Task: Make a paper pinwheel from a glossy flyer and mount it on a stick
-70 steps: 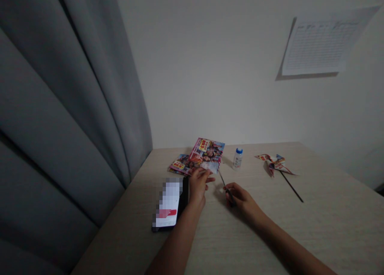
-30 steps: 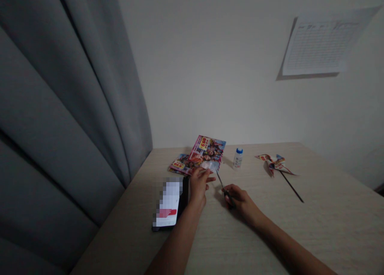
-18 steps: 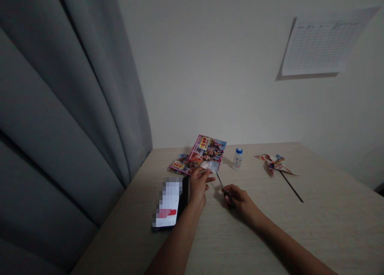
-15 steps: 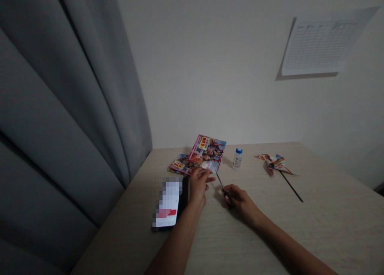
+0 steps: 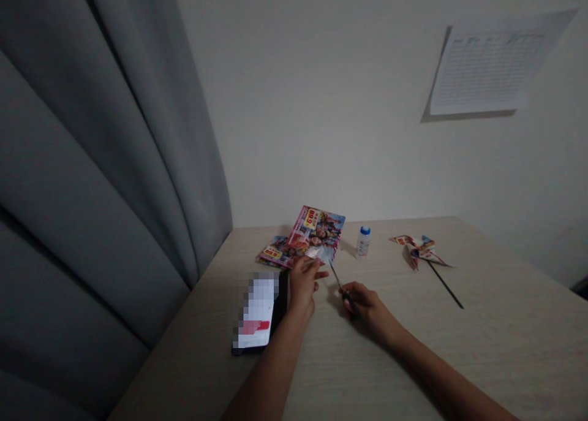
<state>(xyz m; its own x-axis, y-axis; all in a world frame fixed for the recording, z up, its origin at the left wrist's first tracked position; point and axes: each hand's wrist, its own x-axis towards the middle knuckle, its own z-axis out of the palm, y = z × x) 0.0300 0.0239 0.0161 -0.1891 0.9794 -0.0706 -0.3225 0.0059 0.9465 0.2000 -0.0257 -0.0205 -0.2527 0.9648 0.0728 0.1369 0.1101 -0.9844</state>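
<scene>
My left hand [image 5: 305, 280] pinches the lower edge of a colourful printed flyer [image 5: 318, 232], which it holds tilted up off the table. My right hand [image 5: 365, 304] is wrapped round the dark handles of a pair of scissors [image 5: 336, 276]. Their thin metal blades point up and left, with the tip at the lower right corner of the flyer. Whether the blades are apart or touch the paper I cannot tell. Under and left of the flyer lie more printed flyers [image 5: 274, 253].
A lit phone [image 5: 255, 314] in a dark case lies beside my left forearm. A small blue-capped bottle [image 5: 363, 243] stands right of the flyer. Further right lies a paper pinwheel [image 5: 421, 253] on a dark stick. A grey curtain [image 5: 151, 121] borders the table's left side; the wall stands behind.
Both hands keep almost the same place, with the flyer and the scissors still held. The whole view has shifted very slightly.
</scene>
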